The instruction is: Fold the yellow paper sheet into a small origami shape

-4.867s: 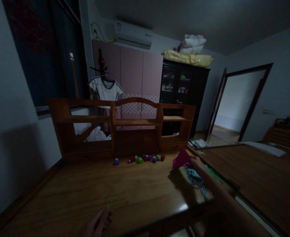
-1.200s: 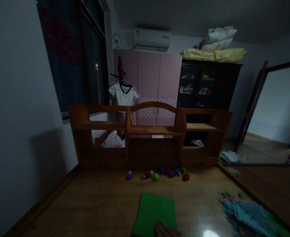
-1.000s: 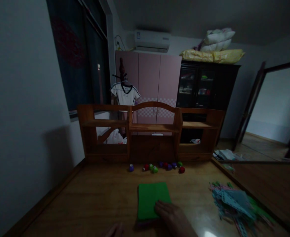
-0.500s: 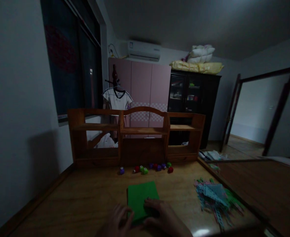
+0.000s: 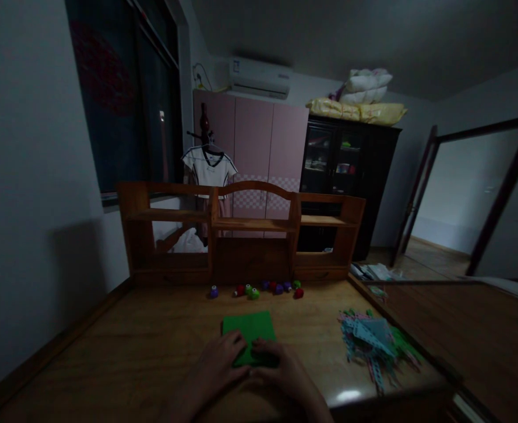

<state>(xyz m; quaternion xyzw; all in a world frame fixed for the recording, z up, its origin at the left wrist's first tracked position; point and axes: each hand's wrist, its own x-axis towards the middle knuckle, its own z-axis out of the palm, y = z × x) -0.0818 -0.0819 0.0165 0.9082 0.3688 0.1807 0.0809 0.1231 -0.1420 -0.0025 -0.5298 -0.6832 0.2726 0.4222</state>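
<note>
A green square sheet of paper (image 5: 252, 325), possibly a stack, lies on the wooden desk in front of me. My left hand (image 5: 218, 359) is at its near left side, fingers bent over the top and thumb at the near edge. Opposite it, my right hand (image 5: 283, 365) has curled fingers on the sheet and its thumb along the same edge. The two thumbs almost meet. My hands cover the sheet's near corners, so whether that edge is lifted or folded is hard to see in the dim light.
Small purple, red and green toys with eyes (image 5: 253, 294) form a row before the wooden shelf unit (image 5: 253, 223). At the right of the desk (image 5: 153, 335) lies a tangled pile of blue, green and pink strips and plates (image 5: 368, 338). A wall (image 5: 24, 235) borders the left.
My left hand has moved up and right from the near left corner onto the sheet. Both thumbs have come together at the near edge. The camera view has shifted slightly.
</note>
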